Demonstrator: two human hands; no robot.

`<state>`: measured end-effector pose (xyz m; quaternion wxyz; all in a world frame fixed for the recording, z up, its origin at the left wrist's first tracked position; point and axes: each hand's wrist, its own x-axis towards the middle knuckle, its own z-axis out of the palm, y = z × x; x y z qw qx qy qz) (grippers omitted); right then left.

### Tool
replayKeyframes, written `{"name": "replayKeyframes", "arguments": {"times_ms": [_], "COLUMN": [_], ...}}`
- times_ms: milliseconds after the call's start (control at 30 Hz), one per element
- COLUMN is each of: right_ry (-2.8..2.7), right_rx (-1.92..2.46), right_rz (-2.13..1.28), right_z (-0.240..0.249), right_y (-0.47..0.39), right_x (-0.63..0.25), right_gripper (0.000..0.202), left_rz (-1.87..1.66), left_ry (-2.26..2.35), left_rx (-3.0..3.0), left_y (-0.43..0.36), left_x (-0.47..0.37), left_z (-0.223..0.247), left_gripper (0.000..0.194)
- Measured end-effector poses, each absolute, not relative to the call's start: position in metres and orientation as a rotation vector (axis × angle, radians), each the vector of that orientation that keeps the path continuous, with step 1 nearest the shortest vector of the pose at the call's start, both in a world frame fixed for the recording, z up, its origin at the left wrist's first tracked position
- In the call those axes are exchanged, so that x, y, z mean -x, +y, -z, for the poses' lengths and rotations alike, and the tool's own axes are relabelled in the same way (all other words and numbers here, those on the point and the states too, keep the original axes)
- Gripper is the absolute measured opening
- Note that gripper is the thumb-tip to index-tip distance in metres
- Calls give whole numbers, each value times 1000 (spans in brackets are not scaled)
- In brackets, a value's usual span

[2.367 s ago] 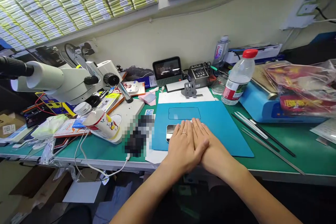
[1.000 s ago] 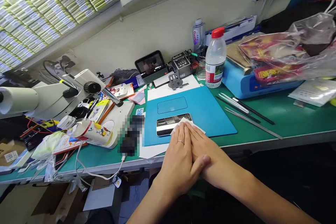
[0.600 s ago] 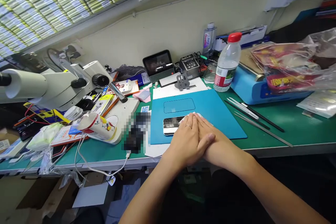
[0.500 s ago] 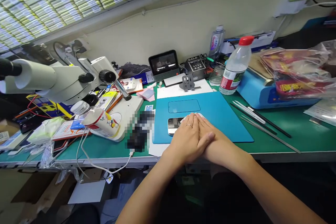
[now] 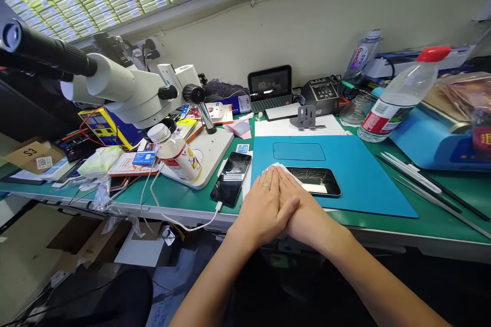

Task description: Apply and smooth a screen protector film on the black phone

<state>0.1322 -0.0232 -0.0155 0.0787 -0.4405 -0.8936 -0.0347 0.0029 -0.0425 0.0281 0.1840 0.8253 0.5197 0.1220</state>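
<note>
Fingers (image 5: 273, 178) stretched flat, left hand (image 5: 264, 199) overlapping right hand (image 5: 299, 205), press a wipe (image 5: 287, 169) onto the left end of the phone (image 5: 320, 181) on the mat (image 5: 370, 179), so probably mid-wipe, can't tell how much is left.

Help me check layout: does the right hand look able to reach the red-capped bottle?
Likely yes: though partly under the left hand, the right hand has just the flat phone and blue mat between it and the red-capped bottle.
</note>
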Motion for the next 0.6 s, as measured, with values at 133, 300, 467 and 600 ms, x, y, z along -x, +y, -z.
{"name": "replayKeyframes", "arguments": {"times_ms": [133,300,467,600], "right_ry": [-2618,-2541,-2450,-2379], "right_rx": [1268,1303,1375,1452], "right_rz": [178,157,128,104], "right_z": [25,33,34,27], "right_y": [-42,-54,-62,-67], "right_x": [-138,-150,-182,-216], "right_gripper": [85,85,89,87], "left_rz": [-328,-275,-206,-188], "left_ry": [1502,1504,1446,1361], "left_rx": [-2302,-2316,-2356,-2408], "left_y": [-64,-76,-76,-72], "left_x": [-11,-29,-61,-93], "left_z": [-27,-27,-29,-29], "left_gripper": [81,81,81,81]}}
